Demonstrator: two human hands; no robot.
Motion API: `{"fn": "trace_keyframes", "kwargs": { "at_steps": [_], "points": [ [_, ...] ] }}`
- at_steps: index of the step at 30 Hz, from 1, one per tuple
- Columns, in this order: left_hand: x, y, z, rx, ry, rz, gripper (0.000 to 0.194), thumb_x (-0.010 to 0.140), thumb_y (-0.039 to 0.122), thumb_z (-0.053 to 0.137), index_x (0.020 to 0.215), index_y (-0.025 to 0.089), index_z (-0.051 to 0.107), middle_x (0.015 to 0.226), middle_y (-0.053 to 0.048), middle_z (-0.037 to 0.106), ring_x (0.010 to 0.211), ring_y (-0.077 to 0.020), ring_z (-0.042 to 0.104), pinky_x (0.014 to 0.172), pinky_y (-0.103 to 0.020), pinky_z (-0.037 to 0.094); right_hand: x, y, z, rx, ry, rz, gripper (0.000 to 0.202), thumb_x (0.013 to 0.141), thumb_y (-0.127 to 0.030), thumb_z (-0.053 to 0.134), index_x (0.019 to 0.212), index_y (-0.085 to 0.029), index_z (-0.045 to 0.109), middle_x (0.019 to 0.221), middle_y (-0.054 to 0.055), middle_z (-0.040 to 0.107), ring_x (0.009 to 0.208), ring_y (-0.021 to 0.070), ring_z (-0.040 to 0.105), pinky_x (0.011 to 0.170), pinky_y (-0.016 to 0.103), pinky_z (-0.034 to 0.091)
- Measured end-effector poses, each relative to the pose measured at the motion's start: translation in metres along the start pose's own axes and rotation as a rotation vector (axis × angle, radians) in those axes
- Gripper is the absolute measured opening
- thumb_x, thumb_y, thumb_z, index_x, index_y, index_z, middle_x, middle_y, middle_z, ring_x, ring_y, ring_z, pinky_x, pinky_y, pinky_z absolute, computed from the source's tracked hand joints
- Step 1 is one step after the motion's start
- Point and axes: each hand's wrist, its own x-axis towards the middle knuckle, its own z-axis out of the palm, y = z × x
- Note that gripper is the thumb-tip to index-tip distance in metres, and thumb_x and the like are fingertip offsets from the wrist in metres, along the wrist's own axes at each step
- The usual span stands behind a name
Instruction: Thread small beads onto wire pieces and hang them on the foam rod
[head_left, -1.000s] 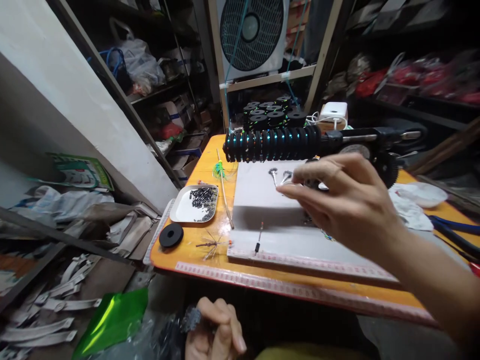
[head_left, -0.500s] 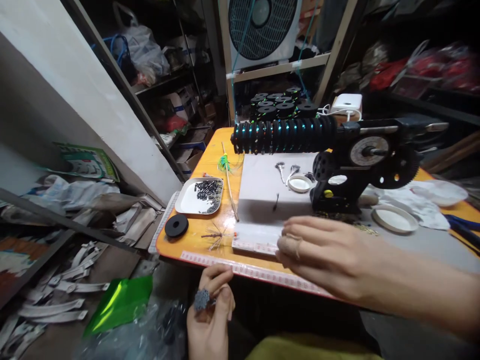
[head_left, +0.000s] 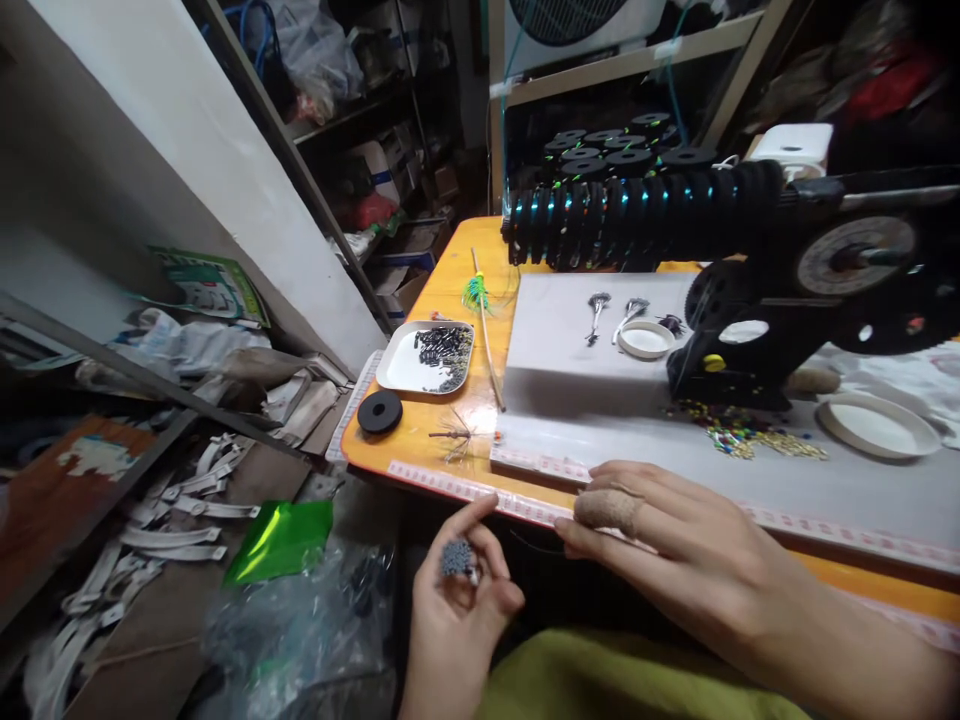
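Below the table's front edge, my left hand (head_left: pixel 461 600) holds a small bundle with clustered grey tips (head_left: pixel 456 558) between its fingers. Its index finger points toward the table and its thumb is bent. My right hand (head_left: pixel 675 530) is at the table edge, right of the left hand, with curled fingers. A tan wrap (head_left: pixel 607 508) covers one finger. Whatever those fingertips hold is hidden. Two similar silvery bundles (head_left: pixel 598 303) lie on the white sheet (head_left: pixel 551 330) beside a shallow white dish (head_left: pixel 646 340). A small dark piece (head_left: pixel 592 340) lies by one stem.
A black geared machine (head_left: pixel 810 290) carries a row of black spools (head_left: pixel 637 215). Left are a white tray (head_left: pixel 397 365) of small dark parts, a black disc (head_left: pixel 379 411) and a thin stick (head_left: pixel 487 340). Measuring tape (head_left: pixel 442 483) lines the edge. Colourful beads (head_left: pixel 735 438) lie near the machine.
My view has turned, shifting the table. My right hand has come back toward the left one. The left index finger has straightened. The dark piece now lies closer to the silvery bundles.
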Motion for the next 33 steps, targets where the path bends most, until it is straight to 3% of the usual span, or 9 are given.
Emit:
{"fn": "trace_keyframes", "kwargs": {
  "at_steps": [4,9,12,17,22,25,27,30,33],
  "points": [
    [0.001,-0.008,0.0,-0.04,-0.079,-0.014,0.076,0.051,0.04,0.093,0.121,0.033,0.066,0.078,0.003,0.06,0.05,-0.0011,0.033,0.048,-0.013,0.032,-0.01,-0.004,0.006,0.055,0.009,0.045,0.025,0.098,-0.009,0.041,0.106,-0.01,0.065,0.096,0.013,0.068,0.095,0.0218,0.061,0.083,0.038,0.048],
    [-0.001,-0.019,0.005,-0.135,-0.138,-0.005,0.064,0.052,0.04,0.092,0.112,0.029,0.072,0.074,0.001,0.063,0.05,-0.0017,0.034,0.046,-0.013,0.03,-0.014,-0.009,0.012,0.047,0.045,0.056,0.031,0.101,-0.013,0.034,0.108,-0.012,0.064,0.098,0.013,0.07,0.1,0.0226,0.062,0.086,0.039,0.048],
    [-0.003,-0.018,0.009,-0.119,-0.153,0.091,0.056,0.055,0.038,0.092,0.108,0.031,0.074,0.075,0.001,0.063,0.048,-0.0016,0.031,0.045,-0.015,0.029,-0.012,-0.011,0.014,0.053,0.06,0.058,0.031,0.102,-0.015,0.034,0.108,-0.012,0.064,0.096,0.012,0.07,0.098,0.0226,0.062,0.087,0.04,0.047],
    [-0.002,-0.004,0.014,0.09,-0.104,0.353,0.002,0.079,0.026,0.077,0.079,0.025,0.076,0.072,0.0,0.063,0.066,-0.011,0.057,0.061,-0.02,0.044,-0.01,-0.011,0.013,0.068,0.084,0.077,0.031,0.101,-0.014,0.035,0.109,-0.014,0.064,0.094,0.011,0.071,0.095,0.0221,0.063,0.084,0.039,0.048],
    [0.011,0.017,0.015,0.172,-0.156,0.416,0.01,0.089,0.023,0.066,0.079,0.024,0.068,0.079,0.0,0.069,0.077,-0.0135,0.064,0.074,-0.022,0.05,-0.008,-0.009,0.006,0.025,0.055,0.062,0.036,0.102,-0.013,0.029,0.116,-0.009,0.063,0.104,0.014,0.07,0.101,0.023,0.061,0.09,0.039,0.046],
    [0.028,0.038,0.011,0.452,-0.155,0.462,0.015,0.094,0.019,0.057,0.089,0.025,0.069,0.074,0.001,0.069,0.072,-0.0129,0.064,0.072,-0.022,0.048,-0.004,-0.009,0.005,-0.012,0.099,0.057,0.025,0.095,-0.005,0.043,0.11,-0.007,0.063,0.093,0.014,0.069,0.088,0.0221,0.062,0.078,0.036,0.049],
    [0.044,0.054,0.008,0.761,-0.16,0.635,0.022,0.095,0.017,0.055,0.107,0.027,0.07,0.076,0.001,0.071,0.068,-0.0128,0.064,0.068,-0.023,0.046,-0.002,-0.009,0.006,-0.006,0.144,0.105,0.022,0.087,0.001,0.053,0.103,-0.008,0.064,0.085,0.011,0.068,0.077,0.019,0.061,0.067,0.032,0.048],
    [0.066,0.072,0.008,1.306,-0.215,0.818,0.024,0.09,0.023,0.062,0.11,0.03,0.073,0.082,-0.003,0.072,0.07,-0.0187,0.065,0.063,-0.028,0.042,0.0,-0.01,0.009,0.003,0.197,0.197,0.021,0.083,0.001,0.058,0.099,-0.011,0.064,0.08,0.008,0.066,0.07,0.0162,0.059,0.062,0.029,0.047],
    [0.081,0.082,0.012,1.7,-0.198,0.831,0.031,0.084,0.02,0.065,0.109,0.036,0.075,0.086,-0.005,0.069,0.064,-0.0197,0.061,0.053,-0.029,0.033,-0.001,-0.01,0.012,0.021,0.227,0.244,0.02,0.084,-0.001,0.057,0.098,-0.013,0.064,0.08,0.007,0.066,0.07,0.015,0.059,0.064,0.028,0.049]
  ]
}}
